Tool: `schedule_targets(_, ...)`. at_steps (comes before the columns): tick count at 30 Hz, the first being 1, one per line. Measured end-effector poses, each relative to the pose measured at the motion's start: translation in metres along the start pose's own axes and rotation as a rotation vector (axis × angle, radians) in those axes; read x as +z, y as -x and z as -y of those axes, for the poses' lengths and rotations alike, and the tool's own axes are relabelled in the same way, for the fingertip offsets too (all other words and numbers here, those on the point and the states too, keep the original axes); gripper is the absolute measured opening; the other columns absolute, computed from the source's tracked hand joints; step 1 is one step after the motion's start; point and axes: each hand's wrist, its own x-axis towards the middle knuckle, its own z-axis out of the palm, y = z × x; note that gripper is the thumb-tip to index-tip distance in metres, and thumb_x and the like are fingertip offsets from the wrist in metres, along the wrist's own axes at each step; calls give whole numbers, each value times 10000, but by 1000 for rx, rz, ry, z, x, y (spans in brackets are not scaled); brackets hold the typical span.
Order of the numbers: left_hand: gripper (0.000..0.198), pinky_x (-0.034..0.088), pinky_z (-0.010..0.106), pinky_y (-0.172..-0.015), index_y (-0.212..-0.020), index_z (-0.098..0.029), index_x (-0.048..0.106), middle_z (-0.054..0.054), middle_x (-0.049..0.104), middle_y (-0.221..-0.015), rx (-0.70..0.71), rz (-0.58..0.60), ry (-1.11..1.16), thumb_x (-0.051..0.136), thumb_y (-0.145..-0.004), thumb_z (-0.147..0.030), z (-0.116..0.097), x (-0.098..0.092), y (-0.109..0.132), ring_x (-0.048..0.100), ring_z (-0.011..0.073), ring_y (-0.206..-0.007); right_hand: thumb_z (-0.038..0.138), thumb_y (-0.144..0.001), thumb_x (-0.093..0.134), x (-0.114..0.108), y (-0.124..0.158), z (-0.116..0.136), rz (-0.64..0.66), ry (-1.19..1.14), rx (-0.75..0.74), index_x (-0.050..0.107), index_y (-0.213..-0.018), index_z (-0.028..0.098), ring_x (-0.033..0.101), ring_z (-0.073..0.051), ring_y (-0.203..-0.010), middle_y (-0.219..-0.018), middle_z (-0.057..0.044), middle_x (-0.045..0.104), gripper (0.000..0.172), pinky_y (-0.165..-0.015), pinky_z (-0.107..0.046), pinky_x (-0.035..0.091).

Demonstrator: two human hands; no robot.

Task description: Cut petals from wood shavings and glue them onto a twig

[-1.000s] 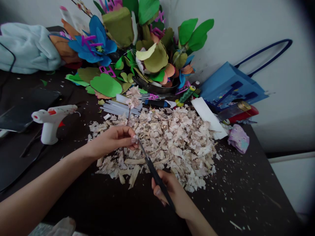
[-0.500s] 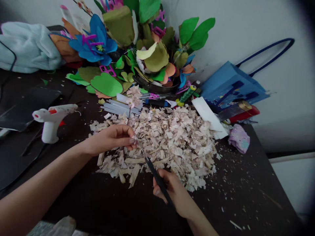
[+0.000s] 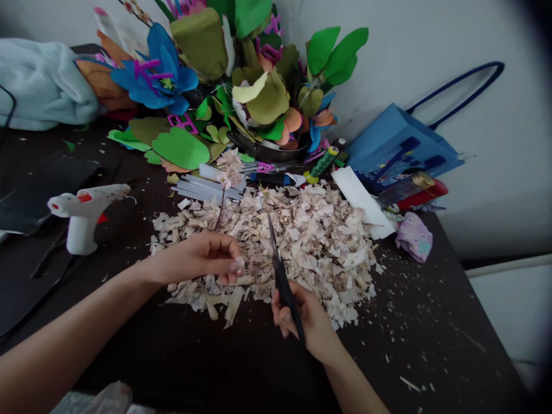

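Observation:
In the head view, my left hand (image 3: pixel 211 256) is closed, with a small pale scrap (image 3: pixel 240 264) pinched at its thumb and fingertip. A thin brown flower stem (image 3: pixel 221 210) topped with pale pink blossoms (image 3: pixel 230 169) rises from behind this hand; whether the hidden fingers grip it is unclear. My right hand (image 3: pixel 304 319) wraps around the black handles of a pair of scissors (image 3: pixel 284 287). Their narrow metal blades point up and away, apart from the left hand. Both hands are over the near side of a heap of pale, petal-like shreds (image 3: pixel 302 241).
A white glue gun (image 3: pixel 81 215) lies left, with glue sticks (image 3: pixel 207 187) behind the heap. Colourful cut flowers (image 3: pixel 259 103) crowd the back around a dark pan (image 3: pixel 276 150). To the right are a white strip (image 3: pixel 362 201), a blue bag (image 3: pixel 401 144) and a crumpled purple piece (image 3: pixel 414 237).
The scissors have moved away from the left fingertips, and their blades have swung to point more upward. My left hand has lowered slightly, still pinching the pale scrap.

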Motion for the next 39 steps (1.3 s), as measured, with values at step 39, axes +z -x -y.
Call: schedule_targets(39,213,493,226,-596,-831,-182,561,-1,649,-709,-83,101,-146,626,-838,-385,17,50,-9,631,129,-663,269,-674,734,18,-7,2,-171,-4,-71,540,-862,220,521,-128,-600,-730,22,585,274,-550,-249,422)
